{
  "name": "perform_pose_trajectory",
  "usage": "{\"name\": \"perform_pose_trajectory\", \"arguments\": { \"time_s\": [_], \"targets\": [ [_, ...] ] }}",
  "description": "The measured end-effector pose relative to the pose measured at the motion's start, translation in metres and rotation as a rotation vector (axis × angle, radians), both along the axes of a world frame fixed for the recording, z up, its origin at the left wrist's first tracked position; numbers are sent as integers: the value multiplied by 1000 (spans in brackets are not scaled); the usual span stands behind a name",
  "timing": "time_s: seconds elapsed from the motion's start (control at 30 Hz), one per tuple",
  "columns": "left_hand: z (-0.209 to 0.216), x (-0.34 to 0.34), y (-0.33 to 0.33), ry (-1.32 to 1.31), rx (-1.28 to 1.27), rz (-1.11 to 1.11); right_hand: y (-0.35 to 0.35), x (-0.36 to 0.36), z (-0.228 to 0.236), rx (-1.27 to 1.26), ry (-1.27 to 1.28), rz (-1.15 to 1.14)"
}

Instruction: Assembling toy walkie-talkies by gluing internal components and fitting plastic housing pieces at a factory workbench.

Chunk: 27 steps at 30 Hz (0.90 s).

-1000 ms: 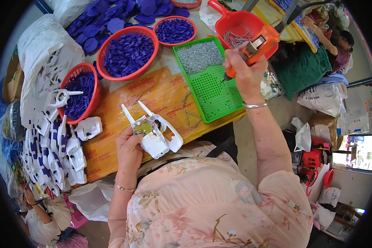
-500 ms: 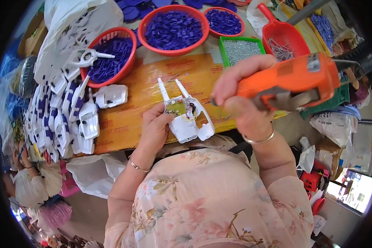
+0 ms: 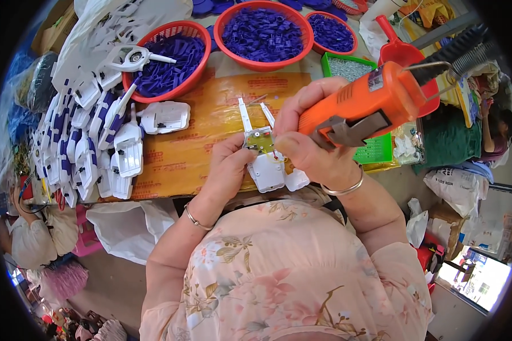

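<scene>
My left hand [image 3: 228, 165] is closed on the edge of an open white plastic housing [image 3: 266, 175], its thumb beside a small green circuit board [image 3: 261, 142] with thin wires. A second white shell half [image 3: 297, 181] lies against the housing's right side, mostly hidden by my right hand [image 3: 307, 149]. That hand grips an orange electric screwdriver [image 3: 361, 105] with a grey lever, held tilted over the board. Its tip is hidden behind my fingers, so I cannot tell whether it touches the board.
White and purple housings [image 3: 85, 150] pile up at the left. Red baskets of purple parts [image 3: 265, 67] line the back. Green trays [image 3: 375, 149], one holding small metal pieces, and a red scoop [image 3: 401, 52] stand at the right. Another person's arm [image 3: 25, 213] shows at far left.
My right hand has brought the screwdriver leftward, closer over the circuit board. My left hand still holds the housing. The whole view has shifted a little.
</scene>
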State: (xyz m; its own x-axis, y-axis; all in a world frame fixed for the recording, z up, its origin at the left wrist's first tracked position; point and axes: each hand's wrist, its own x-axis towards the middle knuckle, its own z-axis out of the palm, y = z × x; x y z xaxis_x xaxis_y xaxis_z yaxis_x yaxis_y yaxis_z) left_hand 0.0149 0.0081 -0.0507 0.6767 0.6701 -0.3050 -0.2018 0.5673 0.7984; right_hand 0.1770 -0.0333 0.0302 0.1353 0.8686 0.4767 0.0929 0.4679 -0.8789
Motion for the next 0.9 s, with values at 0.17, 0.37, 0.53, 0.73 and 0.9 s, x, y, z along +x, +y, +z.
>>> {"name": "perform_pose_trajectory", "arguments": {
  "time_s": [0.17,0.37,0.53,0.73,0.9],
  "targets": [
    [3,1,1,49,18,-5,0,-2,1,-72,20,-36],
    [-4,3,-1,15,9,33,0,-2,1,-66,10,-65],
    [-5,4,-2,12,19,42,-1,-2,4,-106,12,-77],
    [-8,4,-1,41,48,31,0,0,0,-70,9,-86],
    [-7,4,-2,35,52,28,0,0,0,-69,-63,-108]
  ]
}}
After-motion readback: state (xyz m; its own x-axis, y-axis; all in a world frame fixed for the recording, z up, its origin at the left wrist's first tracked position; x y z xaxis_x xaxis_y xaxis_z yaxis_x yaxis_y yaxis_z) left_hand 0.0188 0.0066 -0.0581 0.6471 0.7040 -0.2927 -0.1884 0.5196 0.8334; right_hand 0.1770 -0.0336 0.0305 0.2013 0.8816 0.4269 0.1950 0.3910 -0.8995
